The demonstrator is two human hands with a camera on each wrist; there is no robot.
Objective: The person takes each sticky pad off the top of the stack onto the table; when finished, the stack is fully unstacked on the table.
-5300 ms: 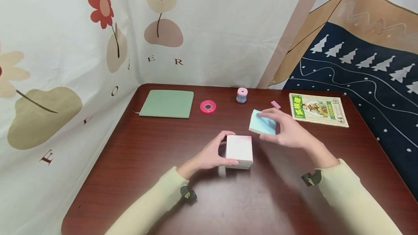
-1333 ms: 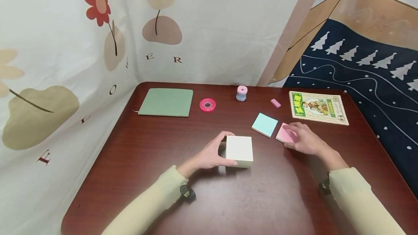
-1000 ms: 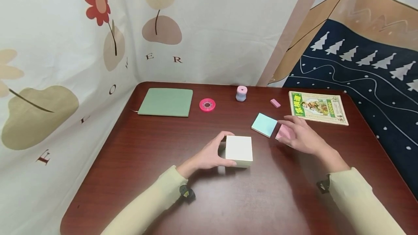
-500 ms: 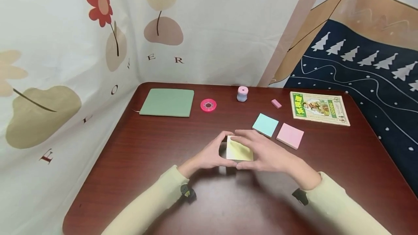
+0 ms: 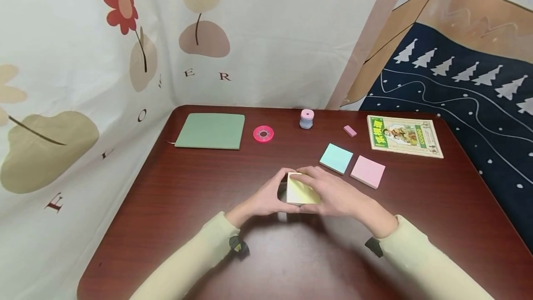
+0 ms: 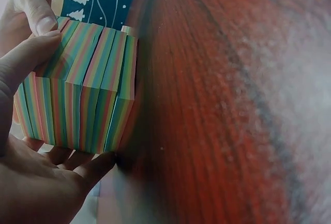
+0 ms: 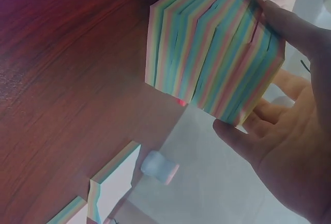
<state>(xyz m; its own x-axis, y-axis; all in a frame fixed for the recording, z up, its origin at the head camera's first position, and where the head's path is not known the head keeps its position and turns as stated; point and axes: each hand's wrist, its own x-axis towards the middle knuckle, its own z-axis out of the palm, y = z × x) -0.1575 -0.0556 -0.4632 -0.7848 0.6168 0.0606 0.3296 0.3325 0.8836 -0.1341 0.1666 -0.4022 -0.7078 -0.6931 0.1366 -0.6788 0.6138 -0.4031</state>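
A tall stack of sticky note pads [image 5: 296,194], yellow on top, stands on the table between both hands. Its striped, multicoloured paper edges show in both wrist views. My left hand [image 5: 266,196] grips the stack from the left, thumb on the near side and fingers round the far side. From the right, my right hand [image 5: 337,196] grips its upper part, with thumb at the near face and fingers over the far side. A light blue sticky note pad [image 5: 336,158] and a pink sticky note pad [image 5: 368,171] lie side by side beyond the right hand.
Along the back of the brown table [image 5: 200,179] lie a green notebook [image 5: 210,131], a pink tape roll [image 5: 263,134], a pink-and-blue spool-shaped item [image 5: 306,119], a small pink block [image 5: 350,131] and an illustrated booklet [image 5: 405,136]. Printed curtains hang behind.
My right hand has set down the light blue pad, then the pink pad beside it, and come back left to grip the stack. My left hand has stayed on the stack.
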